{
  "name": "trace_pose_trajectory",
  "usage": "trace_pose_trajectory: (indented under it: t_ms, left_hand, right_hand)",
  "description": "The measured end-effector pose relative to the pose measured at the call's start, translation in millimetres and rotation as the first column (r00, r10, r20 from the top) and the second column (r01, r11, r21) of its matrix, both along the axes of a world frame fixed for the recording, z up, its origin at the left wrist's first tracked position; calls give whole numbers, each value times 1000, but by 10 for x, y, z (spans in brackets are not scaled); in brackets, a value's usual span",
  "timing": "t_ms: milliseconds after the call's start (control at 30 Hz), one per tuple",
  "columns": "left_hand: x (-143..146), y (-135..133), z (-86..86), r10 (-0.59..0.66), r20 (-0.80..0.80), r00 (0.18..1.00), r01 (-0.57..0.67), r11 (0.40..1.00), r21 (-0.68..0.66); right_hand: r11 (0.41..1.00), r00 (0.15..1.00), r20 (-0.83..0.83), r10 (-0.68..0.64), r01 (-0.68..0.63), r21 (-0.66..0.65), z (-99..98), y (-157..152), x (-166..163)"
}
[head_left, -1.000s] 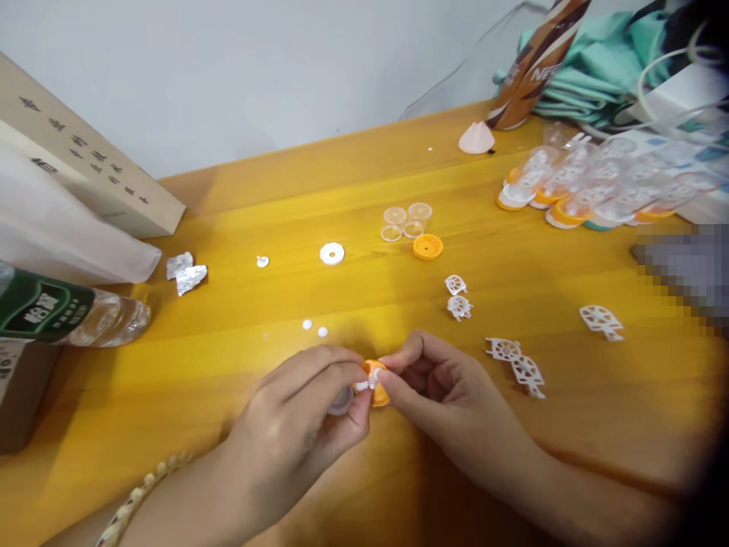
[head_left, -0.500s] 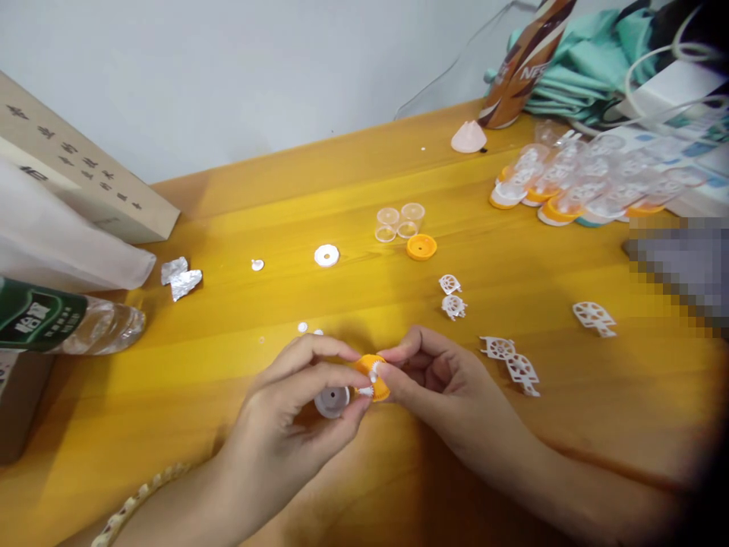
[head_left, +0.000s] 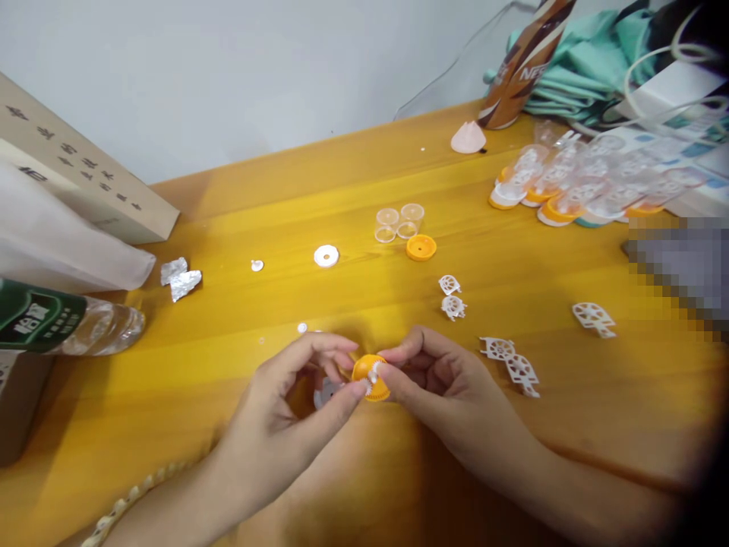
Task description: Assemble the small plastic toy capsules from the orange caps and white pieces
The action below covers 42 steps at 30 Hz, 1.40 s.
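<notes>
A round orange piece (head_left: pixel 371 366) with a toothed inner rim is pinched at its right side between the thumb and index finger of my right hand (head_left: pixel 441 380). Small white gears (head_left: pixel 367 386) sit inside it. My left hand (head_left: pixel 301 399) is at its left side, thumb tip against a white gear, the other fingers bent and spread apart from the thumb. Behind the left fingers, a clear round cup (head_left: pixel 324 393) with a dark centre hole is partly hidden. A small white disc (head_left: pixel 302 327) lies just beyond that hand.
Clear cups (head_left: pixel 411 220), another orange cap (head_left: pixel 421 248), a white ring (head_left: pixel 326 256) and white spoked frames (head_left: pixel 501 349) lie on the wooden table. Finished-looking capped assemblies (head_left: pixel 561 186) cluster at back right. A water bottle (head_left: pixel 68 319) and a carton (head_left: pixel 85 152) stand left.
My left index finger has lifted away from the white gear and the left fingers have spread, while the thumb stays on it. My right hand keeps its pinch.
</notes>
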<state>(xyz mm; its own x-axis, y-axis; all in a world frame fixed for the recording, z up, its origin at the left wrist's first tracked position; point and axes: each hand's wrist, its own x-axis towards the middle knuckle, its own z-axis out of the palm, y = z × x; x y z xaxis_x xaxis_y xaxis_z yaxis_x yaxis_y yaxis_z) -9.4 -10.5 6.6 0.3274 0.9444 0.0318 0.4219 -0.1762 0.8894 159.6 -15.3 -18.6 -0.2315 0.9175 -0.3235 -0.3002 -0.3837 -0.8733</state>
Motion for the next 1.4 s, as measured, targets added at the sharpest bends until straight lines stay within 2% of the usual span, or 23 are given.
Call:
trace_pose_trajectory:
  t_ms: [100,333,633,733,800,867,933,1000,1067,1167,1267,1400]
  left_hand:
    - [17,5,-22,-14,40,999,19,992,-126]
    - [20,-10,-21,8,97,995,14,973,-232]
    - [1,35,1,61,179,982,-15,969,-247]
    - [-45,44,53,35,72,997,-20,980,-199]
    - [-102,38,89,-21,-96,995,15,998,-67]
    - [-163,25,100,-132,-306,943,154,987,49]
    - [-208,16,79,-241,-473,847,311,948,73]
    - [-228,32,50,-299,-512,805,386,920,69]
    - [-231,80,44,-298,-419,858,360,930,75]
    - [-230,173,86,-208,-119,971,211,978,8]
    - [-219,223,110,-103,71,992,110,989,-95]
    - [-176,203,64,-87,139,987,107,984,-145]
  right_hand:
    - [1000,1000,-8,8,-8,11,3,-11,-9]
    - [1000,997,-75,25,-24,12,8,-32,-8]
    - [994,972,-215,96,-82,73,-29,-48,-17]
    - [997,982,-178,59,-48,65,-46,-19,-6]
    - [998,990,-138,13,-5,61,-57,12,5]
    - [997,995,-98,-34,40,63,-68,41,16]
    - [995,996,-65,-68,73,71,-78,61,24]
    - [992,995,-33,-99,101,78,-86,73,30]
    - [990,993,-12,-114,115,81,-91,80,35]
    - [989,993,-6,-116,116,89,-95,87,39]
    - [990,995,-17,-103,104,91,-97,86,33]
    - [993,997,-30,-70,73,91,-99,64,12]
